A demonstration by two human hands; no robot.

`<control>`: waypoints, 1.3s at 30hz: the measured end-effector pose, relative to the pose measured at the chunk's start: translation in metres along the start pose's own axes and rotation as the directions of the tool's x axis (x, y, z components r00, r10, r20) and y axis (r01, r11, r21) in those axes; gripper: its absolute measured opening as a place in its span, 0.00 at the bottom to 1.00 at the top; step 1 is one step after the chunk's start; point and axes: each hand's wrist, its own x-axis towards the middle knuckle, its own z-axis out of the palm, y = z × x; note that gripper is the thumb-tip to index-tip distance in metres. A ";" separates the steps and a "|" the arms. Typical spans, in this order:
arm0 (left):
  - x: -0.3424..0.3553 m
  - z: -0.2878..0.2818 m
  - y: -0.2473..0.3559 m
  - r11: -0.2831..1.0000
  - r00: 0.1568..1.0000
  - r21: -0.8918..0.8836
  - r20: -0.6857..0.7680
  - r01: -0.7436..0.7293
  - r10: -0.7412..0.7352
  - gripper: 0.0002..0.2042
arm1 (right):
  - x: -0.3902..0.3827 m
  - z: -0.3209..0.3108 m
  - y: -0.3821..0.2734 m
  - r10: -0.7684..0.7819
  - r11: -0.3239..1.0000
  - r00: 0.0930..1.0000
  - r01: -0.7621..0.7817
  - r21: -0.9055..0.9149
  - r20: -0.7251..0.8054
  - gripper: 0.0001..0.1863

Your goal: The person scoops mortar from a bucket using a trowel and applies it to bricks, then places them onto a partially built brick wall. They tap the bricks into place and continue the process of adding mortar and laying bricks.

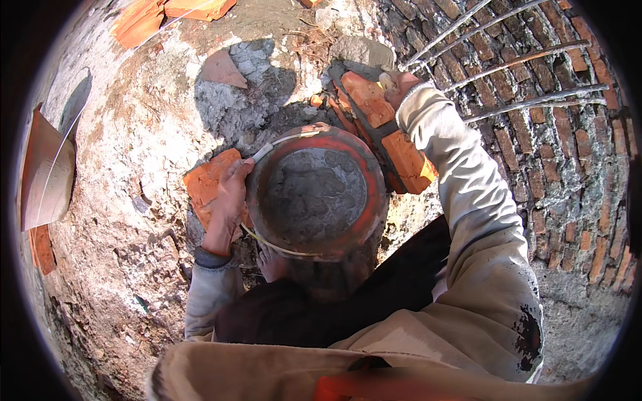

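A round bucket [372,200] with a worn reddish rim stands between my legs. Wet grey mortar [311,194] lies inside it. My left hand [231,190] is closed on the white grip of the bucket handle [263,153], at the bucket's left side. Beyond the bucket to the right, my right hand [401,88] is closed beside an orange brick [368,99]. A small yellowish bit shows at its fingers; what it holds is mostly hidden. Grey mortar [363,51] lies just past that hand. Closer to me, a second orange brick [405,160] sits along the same row.
Several pale sticks [515,67] jut out over a brick wall face [555,160] at the right. An orange brick piece [208,184] lies behind my left hand. More broken bricks [138,23] lie at the far left, and a curved pale panel [47,170] stands at the left edge.
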 end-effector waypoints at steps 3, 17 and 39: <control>-0.007 -0.009 0.007 0.998 0.998 0.063 -0.059 0.020 -0.016 0.11 | -0.028 -0.003 0.013 -0.012 0.964 0.988 0.052 0.261 -0.152 0.30; 0.223 0.158 0.125 -0.795 0.352 0.557 0.813 -0.239 0.464 0.19 | -0.111 0.001 0.020 0.024 0.519 0.989 0.114 0.847 -0.148 0.28; 0.269 0.159 0.127 -0.610 0.436 0.739 0.667 -0.286 0.603 0.10 | 0.003 0.037 0.052 -0.187 0.736 0.979 0.196 0.648 -0.084 0.22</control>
